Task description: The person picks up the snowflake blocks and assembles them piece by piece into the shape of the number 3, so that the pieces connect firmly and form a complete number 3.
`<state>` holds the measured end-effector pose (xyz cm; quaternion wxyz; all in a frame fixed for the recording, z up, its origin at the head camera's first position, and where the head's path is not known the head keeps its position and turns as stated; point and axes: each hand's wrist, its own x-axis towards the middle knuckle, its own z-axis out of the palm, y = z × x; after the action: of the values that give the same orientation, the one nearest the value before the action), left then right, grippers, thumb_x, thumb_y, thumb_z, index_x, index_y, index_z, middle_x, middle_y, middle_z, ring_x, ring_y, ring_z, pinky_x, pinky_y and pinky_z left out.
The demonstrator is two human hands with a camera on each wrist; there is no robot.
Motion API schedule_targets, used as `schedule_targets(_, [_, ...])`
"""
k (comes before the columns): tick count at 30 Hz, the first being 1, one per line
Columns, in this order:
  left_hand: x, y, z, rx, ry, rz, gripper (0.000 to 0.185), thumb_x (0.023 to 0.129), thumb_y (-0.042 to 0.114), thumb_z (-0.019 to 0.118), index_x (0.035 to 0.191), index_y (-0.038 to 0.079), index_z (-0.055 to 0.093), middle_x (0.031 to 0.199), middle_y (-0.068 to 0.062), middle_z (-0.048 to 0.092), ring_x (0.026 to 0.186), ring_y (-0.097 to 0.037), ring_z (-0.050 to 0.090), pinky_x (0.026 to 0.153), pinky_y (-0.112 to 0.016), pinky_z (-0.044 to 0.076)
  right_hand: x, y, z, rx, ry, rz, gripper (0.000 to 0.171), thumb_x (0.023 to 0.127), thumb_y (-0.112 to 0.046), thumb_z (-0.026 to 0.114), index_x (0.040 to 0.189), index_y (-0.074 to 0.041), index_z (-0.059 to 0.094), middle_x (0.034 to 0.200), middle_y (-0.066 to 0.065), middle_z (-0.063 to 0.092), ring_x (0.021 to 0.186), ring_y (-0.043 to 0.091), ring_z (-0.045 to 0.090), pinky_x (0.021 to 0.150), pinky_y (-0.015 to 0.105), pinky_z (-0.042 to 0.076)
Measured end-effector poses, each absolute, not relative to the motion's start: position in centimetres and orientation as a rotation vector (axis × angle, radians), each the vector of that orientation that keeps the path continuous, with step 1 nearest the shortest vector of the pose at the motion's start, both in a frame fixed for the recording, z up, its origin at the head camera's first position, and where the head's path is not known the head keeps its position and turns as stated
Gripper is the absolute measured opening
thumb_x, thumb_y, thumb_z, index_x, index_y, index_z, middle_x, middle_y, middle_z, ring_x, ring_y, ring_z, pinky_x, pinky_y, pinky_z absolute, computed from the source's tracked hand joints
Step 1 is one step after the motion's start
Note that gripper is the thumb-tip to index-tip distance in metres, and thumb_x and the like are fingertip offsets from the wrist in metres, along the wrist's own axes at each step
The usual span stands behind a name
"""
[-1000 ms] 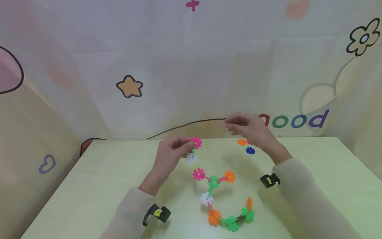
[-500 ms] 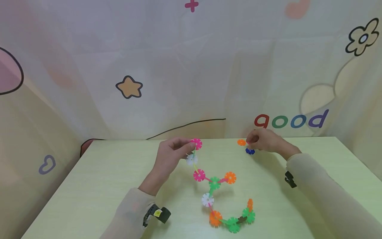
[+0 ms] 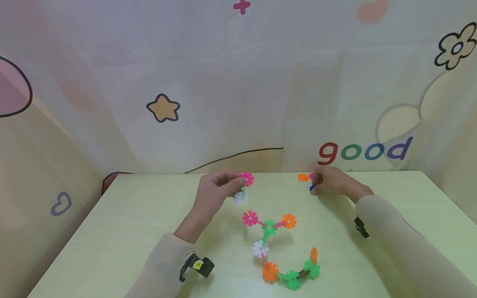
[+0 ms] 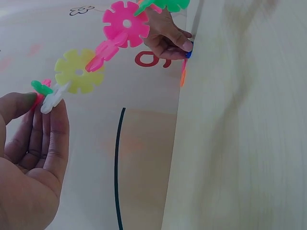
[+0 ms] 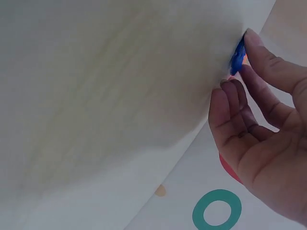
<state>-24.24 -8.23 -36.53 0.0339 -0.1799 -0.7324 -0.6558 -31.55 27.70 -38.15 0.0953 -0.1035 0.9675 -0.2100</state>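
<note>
My left hand (image 3: 216,192) pinches the top end of a chain of slotted plastic snowflake discs, at a pink disc (image 3: 247,179). A white disc (image 3: 240,199) hangs just below the fingers. From there the chain runs down through a green disc (image 3: 269,228), with an orange side disc (image 3: 288,221), then curves right to upright orange discs (image 3: 314,255). In the left wrist view a yellow disc (image 4: 79,72) shows beyond the fingertips. At the table's back, my right hand (image 3: 331,181) holds a blue snowflake disc (image 5: 237,56) between thumb and index finger, partly hiding it.
Beside the right fingers lie a loose orange disc (image 3: 303,177) and a pink disc (image 3: 312,176), half covered by the hand. The pale table (image 3: 123,231) ends at a printed curtain (image 3: 223,103). Each wrist wears a black camera strap.
My right hand has come down and right from above the table to the loose discs, and its thumb and finger have taken hold of the blue disc. The left hand stays put.
</note>
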Motion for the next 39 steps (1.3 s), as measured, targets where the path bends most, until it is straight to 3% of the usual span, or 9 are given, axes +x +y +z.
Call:
schedule_targets(4, [-24.3,-8.2,-36.6,-0.550,-2.246,-2.028,0.021,0.100,0.018,0.077,0.115,0.002,0.078,0.103,-0.008,0.078,0.090,-0.022,0.072,0.080,-0.029,0.063,-30.9,27.5,-37.7,-0.268,2.844,-0.668,0.031,0.089,-0.012,0.088,0.103,-0.001,0.062,0.092,0.011,0.062,0.086,0.028,0.059,0.076,0.039,0.058])
schedule_targets(8, [-24.2,-8.2,-36.5,-0.539,-2.253,-2.026,0.021,0.100,0.018,0.077,0.115,0.003,0.078,0.102,-0.007,0.077,0.090,-0.022,0.071,0.080,-0.030,0.062,-29.6,26.4,-36.3,-0.318,2.833,-0.786,0.026,0.092,-0.007,0.084,0.100,-0.001,0.060,0.089,0.010,0.063,0.075,0.024,0.062,0.065,0.033,0.060])
schedule_targets(16, [-24.2,-8.2,-36.6,-0.527,-2.250,-2.033,0.020,0.100,0.019,0.077,0.113,0.003,0.079,0.101,-0.007,0.077,0.090,-0.023,0.072,0.080,-0.031,0.063,-26.8,22.1,-32.4,-0.648,2.850,-1.228,0.011,0.099,-0.007,0.076,0.109,-0.006,0.071,0.099,0.006,0.075,0.088,0.023,0.073,0.084,0.043,0.064])
schedule_targets(24, [-24.3,-8.2,-36.6,-0.548,-2.251,-2.025,0.020,0.102,0.021,0.075,0.113,0.004,0.079,0.102,-0.006,0.077,0.091,-0.023,0.073,0.082,-0.033,0.063,-25.3,18.6,-31.5,-0.815,2.792,-1.573,0.012,0.099,-0.006,0.076,0.111,-0.004,0.077,0.102,0.006,0.077,0.089,0.020,0.076,0.086,0.029,0.063])
schedule_targets(32, [-24.3,-8.0,-36.4,-0.570,-2.245,-2.031,0.020,0.102,0.020,0.074,0.112,0.003,0.079,0.100,-0.007,0.077,0.092,-0.028,0.072,0.082,-0.034,0.064,-25.1,16.9,-32.6,-1.002,2.772,-1.664,0.012,0.092,0.000,0.081,0.102,-0.008,0.080,0.096,0.001,0.076,0.086,0.016,0.075,0.086,0.030,0.063])
schedule_targets(39, [-24.2,-8.1,-36.4,-0.563,-2.235,-2.057,0.020,0.102,0.019,0.075,0.112,0.002,0.079,0.099,-0.008,0.077,0.088,-0.024,0.072,0.081,-0.034,0.064,-25.1,16.5,-33.2,-1.097,2.743,-1.736,0.013,0.091,0.003,0.081,0.100,-0.006,0.080,0.095,0.002,0.076,0.087,0.016,0.076,0.086,0.030,0.063])
